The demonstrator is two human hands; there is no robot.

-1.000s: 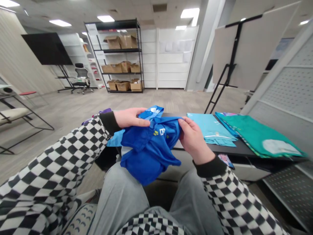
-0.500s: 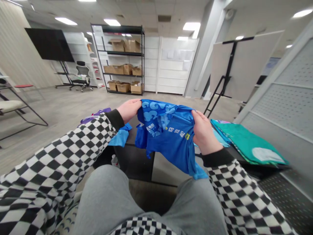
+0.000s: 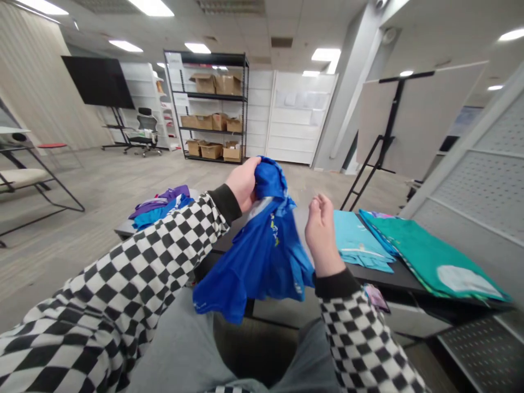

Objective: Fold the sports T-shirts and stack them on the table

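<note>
My left hand (image 3: 244, 183) is raised and closed on the bunched top of a royal blue shirt (image 3: 262, 256), which hangs down in front of the dark table (image 3: 393, 275) toward my grey-trousered lap. My right hand (image 3: 320, 233) hovers just right of the hanging cloth, fingers loosely curled and apart, holding nothing. Both arms wear black-and-white checkered sleeves.
Folded light blue shirt (image 3: 356, 240) and a teal garment (image 3: 426, 254) lie on the table at right. A purple and blue pile (image 3: 159, 204) sits at the table's left end. Behind stand a shelf of cardboard boxes (image 3: 213, 103), an easel board (image 3: 385, 131) and a perforated panel (image 3: 483, 180).
My right hand let go of the blue shirt, which was stretched between both hands. My left hand lifted it higher, and it now hangs bunched from that hand alone.
</note>
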